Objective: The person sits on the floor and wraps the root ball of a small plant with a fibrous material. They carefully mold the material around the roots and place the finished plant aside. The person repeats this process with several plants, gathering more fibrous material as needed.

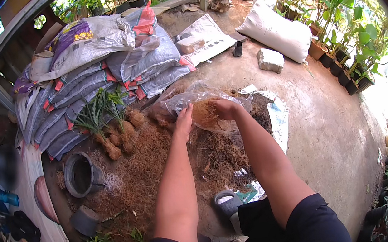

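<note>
A clear plastic bag (193, 97) is in front of me, above the litter on the ground, with a clump of brown coconut fibre (203, 112) at its mouth. At the bag's left side, my left hand (184, 120) holds the plastic with the thumb up; its other fingers are partly hidden. My right hand (225, 108) grips the fibre from the right, its fingertips buried in the strands. Below both hands lies a heap of loose fibre and roots (221, 157). Several plants with fibre-wrapped root balls (127, 135) lie to the left.
Stacked filled sacks (78, 84) rise at the back left. A black plastic pot (80, 175) lies tipped at left, near a smaller pot (84, 219). A stone block (270, 60) and white sack (277, 32) sit back right. Potted plants (349, 67) line the right edge.
</note>
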{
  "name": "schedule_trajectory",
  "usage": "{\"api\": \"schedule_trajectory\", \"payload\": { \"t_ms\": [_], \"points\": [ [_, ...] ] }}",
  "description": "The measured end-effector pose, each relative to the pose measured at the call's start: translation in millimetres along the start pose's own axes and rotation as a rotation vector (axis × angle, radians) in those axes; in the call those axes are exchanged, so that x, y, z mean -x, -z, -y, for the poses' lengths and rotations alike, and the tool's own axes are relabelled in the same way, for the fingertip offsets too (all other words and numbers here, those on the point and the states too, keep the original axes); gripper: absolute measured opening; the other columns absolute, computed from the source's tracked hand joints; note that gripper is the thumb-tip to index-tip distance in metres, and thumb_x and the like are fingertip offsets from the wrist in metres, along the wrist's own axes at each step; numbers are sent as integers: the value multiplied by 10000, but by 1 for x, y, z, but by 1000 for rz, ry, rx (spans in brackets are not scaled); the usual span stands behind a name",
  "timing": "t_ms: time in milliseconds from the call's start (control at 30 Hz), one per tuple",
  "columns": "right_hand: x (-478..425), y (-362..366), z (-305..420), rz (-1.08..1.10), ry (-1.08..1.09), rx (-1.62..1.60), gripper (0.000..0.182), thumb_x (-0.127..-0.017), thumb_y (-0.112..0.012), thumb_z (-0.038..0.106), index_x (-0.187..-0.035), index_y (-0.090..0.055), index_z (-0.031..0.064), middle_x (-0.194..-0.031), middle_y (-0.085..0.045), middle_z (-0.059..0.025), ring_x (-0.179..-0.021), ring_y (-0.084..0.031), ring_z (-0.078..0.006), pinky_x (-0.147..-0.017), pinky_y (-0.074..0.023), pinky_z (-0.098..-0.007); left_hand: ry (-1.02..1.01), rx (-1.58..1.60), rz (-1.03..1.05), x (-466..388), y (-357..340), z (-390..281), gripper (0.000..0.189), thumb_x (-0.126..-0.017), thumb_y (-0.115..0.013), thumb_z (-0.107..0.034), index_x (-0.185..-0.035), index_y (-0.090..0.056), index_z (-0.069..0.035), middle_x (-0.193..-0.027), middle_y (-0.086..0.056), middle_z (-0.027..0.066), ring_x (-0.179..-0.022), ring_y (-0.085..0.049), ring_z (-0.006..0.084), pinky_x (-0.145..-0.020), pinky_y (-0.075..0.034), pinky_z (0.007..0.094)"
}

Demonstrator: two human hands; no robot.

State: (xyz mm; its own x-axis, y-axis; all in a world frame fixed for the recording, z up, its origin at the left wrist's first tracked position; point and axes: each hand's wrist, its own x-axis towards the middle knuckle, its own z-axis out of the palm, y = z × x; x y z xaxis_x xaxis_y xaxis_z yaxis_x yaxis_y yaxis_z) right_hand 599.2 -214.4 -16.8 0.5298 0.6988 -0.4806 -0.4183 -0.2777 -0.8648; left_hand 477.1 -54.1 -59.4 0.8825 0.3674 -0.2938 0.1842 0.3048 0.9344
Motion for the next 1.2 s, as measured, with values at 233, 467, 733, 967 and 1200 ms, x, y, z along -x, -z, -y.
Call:
{"api": "schedule_trajectory", "payload": {
  "t_ms": [233, 467, 733, 967, 1200],
  "points": [
    [-12, -16, 6, 209, 165, 358, 232, -950, -576, 136, -1158, -620, 44, -1066, -645, -56, -950, -588, -139, -781, -492, -305, 157, 417, 136, 10, -8, -10, 634, -923, -628, -547, -1347, -524, -87, -1273, -595, 89, -1093, -623, 256, -858, -542, 450],
    [-20, -32, 2, 38, 18, 66, 298, -923, -636, 228, -1159, -635, 47, -964, -639, -63, -839, -580, -159, -717, -488, -326, -18, 206, -120, -3, 28, 12, 456, -892, -741, -367, -1193, -644, -38, -1113, -681, 93, -949, -664, 215, -835, -537, 373],
    [-47, 18, -41, -880, 356, 906, 456, -871, -707, 275, -1250, -576, 58, -1172, -593, -181, -1084, -577, -371, -888, -511, -456, 2, 361, -82, 30, 47, -7, 453, -873, -760, -194, -1250, -578, -21, -1157, -651, 108, -1015, -647, 222, -846, -542, 407],
    [-86, 3, -69, -614, 531, 1244, 696, -785, -773, 324, -1357, -479, 58, -1364, -492, -246, -1271, -460, -442, -1003, -461, -505, -133, 104, -364, 26, 76, -1, 501, -866, -776, -262, -1244, -556, -16, -1150, -650, 117, -998, -650, 240, -853, -532, 386],
    [-90, -4, -82, -629, 475, 1279, 463, -877, -623, 302, -1289, -568, 98, -1208, -644, -218, -1120, -623, -379, -907, -524, -481, -10, 182, -487, 48, 78, -25, 696, -859, -740, -473, -1353, -524, -34, -1322, -566, 155, -1181, -553, 275, -981, -453, 429]
  ]
}}
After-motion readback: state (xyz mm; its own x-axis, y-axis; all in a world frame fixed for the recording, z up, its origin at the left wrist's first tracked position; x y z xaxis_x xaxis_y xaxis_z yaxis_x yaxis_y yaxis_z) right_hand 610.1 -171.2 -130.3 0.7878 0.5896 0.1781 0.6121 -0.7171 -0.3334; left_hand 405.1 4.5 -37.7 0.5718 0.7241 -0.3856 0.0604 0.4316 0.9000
